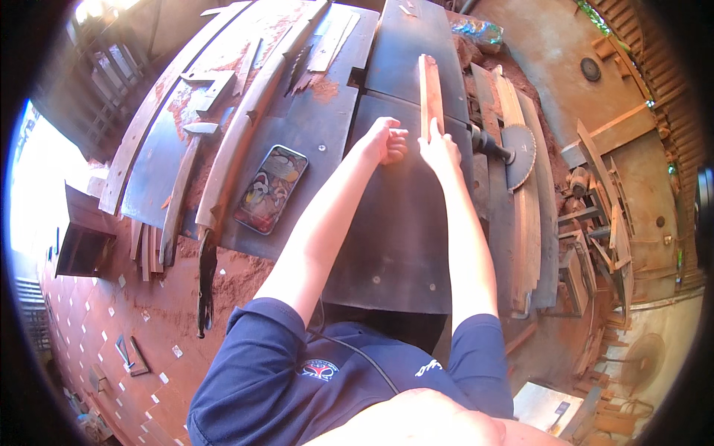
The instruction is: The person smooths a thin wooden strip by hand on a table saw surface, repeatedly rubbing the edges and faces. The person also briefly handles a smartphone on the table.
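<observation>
A reddish wooden strip (431, 93) lies lengthwise on the dark metal machine table (394, 253), pointing away from me. My right hand (440, 151) is closed on its near end, thumb and fingers along the wood. To the left of the strip and apart from it, my left hand (387, 141) is loosely curled over the table; nothing shows in its fingers. Just right of my right hand, a toothed circular saw blade (519, 157) sits on a dark shaft (487, 143) at the table's side. Whether the blade spins cannot be told.
On the left lie a phone (272, 189) in a patterned case, a hammer (201, 129), a square-shaped tool (212, 85) and a long curved board (253, 111), amid reddish sawdust. Long planks (527, 230) lie beneath the blade. Stacked wooden frames (595, 238) stand farther right.
</observation>
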### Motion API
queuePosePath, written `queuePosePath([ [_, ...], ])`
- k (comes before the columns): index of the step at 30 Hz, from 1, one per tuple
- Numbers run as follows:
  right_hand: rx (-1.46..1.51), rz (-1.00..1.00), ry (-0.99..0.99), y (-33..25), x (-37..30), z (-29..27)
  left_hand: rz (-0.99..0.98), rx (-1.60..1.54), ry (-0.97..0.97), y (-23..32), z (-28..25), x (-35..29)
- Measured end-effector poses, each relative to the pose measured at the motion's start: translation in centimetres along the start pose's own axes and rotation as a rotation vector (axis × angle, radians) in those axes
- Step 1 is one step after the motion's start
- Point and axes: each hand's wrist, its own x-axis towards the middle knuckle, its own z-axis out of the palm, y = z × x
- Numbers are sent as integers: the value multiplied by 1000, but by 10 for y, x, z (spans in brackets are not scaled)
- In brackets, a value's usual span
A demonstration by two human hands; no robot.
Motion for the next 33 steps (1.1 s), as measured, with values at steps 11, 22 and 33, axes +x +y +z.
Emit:
queuePosePath([
  [11, 91, 85, -7, -26, 129, 7, -122, 71, -106, 14, -1, -1],
  [22, 127, 73, 232, -24, 133, 18, -33, 91, -102, 12, 4, 2],
  [33, 201, -35, 277, -10, -176, -14, 387, -106, -41, 20, 9, -9],
])
